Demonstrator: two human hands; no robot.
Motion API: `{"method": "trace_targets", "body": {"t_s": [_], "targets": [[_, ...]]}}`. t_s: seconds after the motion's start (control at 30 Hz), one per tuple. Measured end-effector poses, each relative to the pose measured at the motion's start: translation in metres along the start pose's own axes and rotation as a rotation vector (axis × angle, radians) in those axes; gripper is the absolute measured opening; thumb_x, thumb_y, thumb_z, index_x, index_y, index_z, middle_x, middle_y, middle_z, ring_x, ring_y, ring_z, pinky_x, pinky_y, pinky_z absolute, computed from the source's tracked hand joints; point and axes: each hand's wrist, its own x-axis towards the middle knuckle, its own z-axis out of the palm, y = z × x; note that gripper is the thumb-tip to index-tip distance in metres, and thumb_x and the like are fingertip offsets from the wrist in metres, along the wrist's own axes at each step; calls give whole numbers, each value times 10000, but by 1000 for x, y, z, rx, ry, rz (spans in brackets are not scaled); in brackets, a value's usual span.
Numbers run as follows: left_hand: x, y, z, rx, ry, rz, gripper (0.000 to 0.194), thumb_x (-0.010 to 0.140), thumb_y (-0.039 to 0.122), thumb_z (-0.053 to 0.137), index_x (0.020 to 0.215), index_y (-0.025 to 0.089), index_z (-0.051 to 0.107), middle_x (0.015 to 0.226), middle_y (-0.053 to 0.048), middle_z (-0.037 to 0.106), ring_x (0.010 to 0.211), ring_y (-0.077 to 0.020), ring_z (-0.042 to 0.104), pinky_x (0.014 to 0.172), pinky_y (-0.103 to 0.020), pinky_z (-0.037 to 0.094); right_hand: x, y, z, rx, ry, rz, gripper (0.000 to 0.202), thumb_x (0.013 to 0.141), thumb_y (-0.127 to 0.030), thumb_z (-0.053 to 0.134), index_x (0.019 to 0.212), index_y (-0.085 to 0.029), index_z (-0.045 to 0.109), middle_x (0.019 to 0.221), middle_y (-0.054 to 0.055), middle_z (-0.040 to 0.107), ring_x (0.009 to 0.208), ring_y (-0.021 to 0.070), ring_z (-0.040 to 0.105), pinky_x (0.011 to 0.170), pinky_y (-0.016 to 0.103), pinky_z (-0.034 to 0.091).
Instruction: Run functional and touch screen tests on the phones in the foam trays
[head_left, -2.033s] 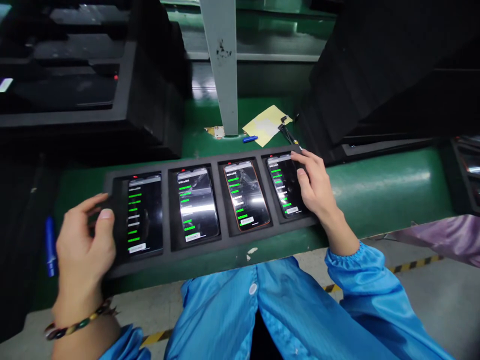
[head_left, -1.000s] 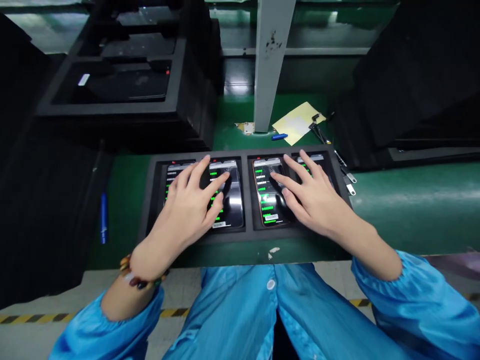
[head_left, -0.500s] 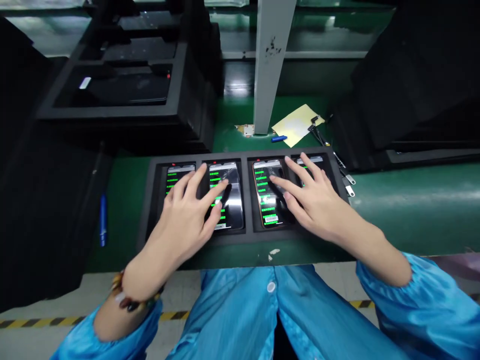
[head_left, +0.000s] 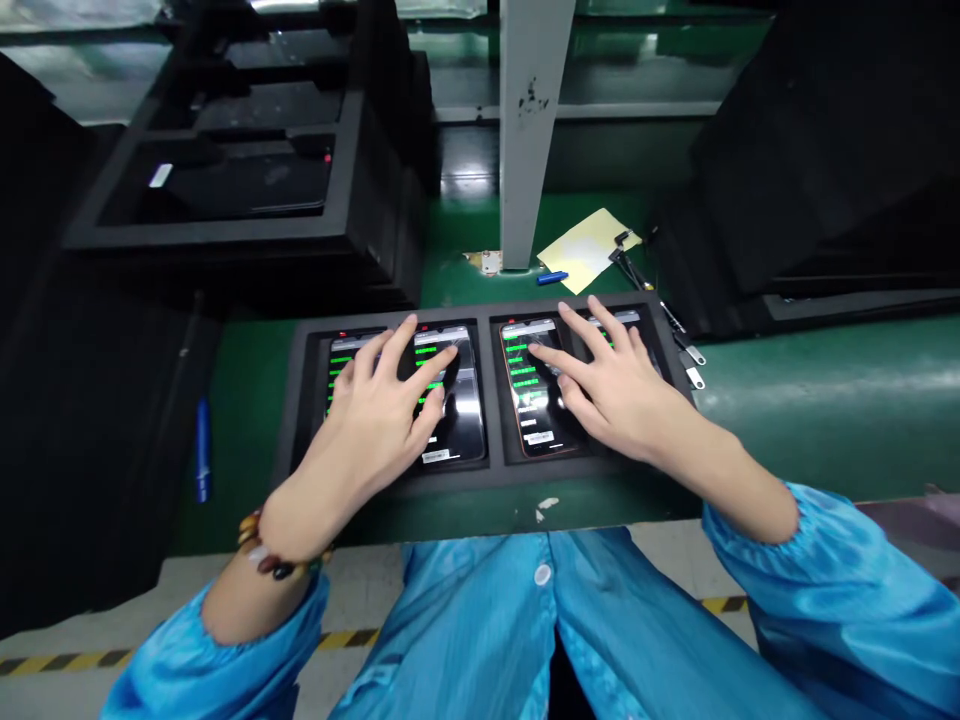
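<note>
A black foam tray (head_left: 496, 400) holds several lit phones in its slots, their screens showing rows of green text. My left hand (head_left: 375, 405) is spread over the two left phones, its index fingertip at the screen of the second phone (head_left: 466, 400); it covers much of the leftmost phone (head_left: 341, 360). Fingers apart, my right hand (head_left: 615, 390) reaches over the third phone (head_left: 531, 395) and the rightmost phone (head_left: 630, 320), with its index fingertip at the third phone's screen. Neither hand grips anything.
Stacked black trays (head_left: 341, 220) with phones rise at the back left, and black stacks (head_left: 817, 190) stand at the right. Behind the tray are a grey post (head_left: 529, 140), yellow paper (head_left: 585, 245), a blue pen (head_left: 552, 278) and cables (head_left: 637, 275). Another blue pen (head_left: 202, 450) lies left.
Both hands have shifted slightly over the phones, still spread. Green text on the phone screens has moved upward, with white rows now below it. The view has shifted a little.
</note>
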Motion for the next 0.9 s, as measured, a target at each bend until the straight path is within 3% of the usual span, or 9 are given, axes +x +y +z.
{"method": "trace_targets", "body": {"t_s": [0.17, 0.4, 0.67, 0.77, 0.9], "targets": [[-23, 1, 1, -18, -67, 54, 519, 1104, 406, 428, 1594, 372, 595, 1801, -129, 349, 1562, -460, 440, 1103, -739, 545, -25, -5, -1, 5, -37, -37, 512, 1123, -300, 419, 1607, -333, 585, 1841, 112, 270, 1705, 503, 157, 1160, 918, 380], [-7, 1, 6, -12, -37, 24, 524, 1100, 369, 445, 1607, 370, 579, 1816, -109, 331, 1598, -438, 404, 1169, -746, 492, 0, -2, 9, -16, -41, -9, 519, 1111, -271, 427, 1598, -329, 598, 1825, 141, 299, 1679, 538, 212, 1100, 974, 360], [-10, 4, 4, -16, -21, 24, 530, 1106, 354, 428, 1618, 351, 565, 1810, -127, 336, 1587, -429, 402, 1170, -730, 490, 1, 4, 12, -3, -48, -26, 514, 1127, -301, 414, 1615, -345, 572, 1839, 115, 275, 1698, 513, 171, 1123, 963, 350], [-16, -8, -5, -58, 10, 1, 536, 1103, 359, 433, 1626, 344, 548, 1821, -116, 307, 1597, -419, 388, 1211, -705, 464, -6, 13, 4, 43, 22, -71, 515, 1122, -286, 409, 1604, -321, 586, 1823, 112, 317, 1699, 485, 197, 1200, 897, 353], [-42, -40, -16, -127, 222, -122, 522, 1093, 350, 472, 1610, 325, 543, 1754, -112, 415, 1587, -382, 422, 1313, -632, 376, -38, 40, -8, 143, 245, -70, 543, 1099, -262, 449, 1623, -359, 554, 1756, 51, 455, 1672, 427, 292, 1306, 773, 319]]}}
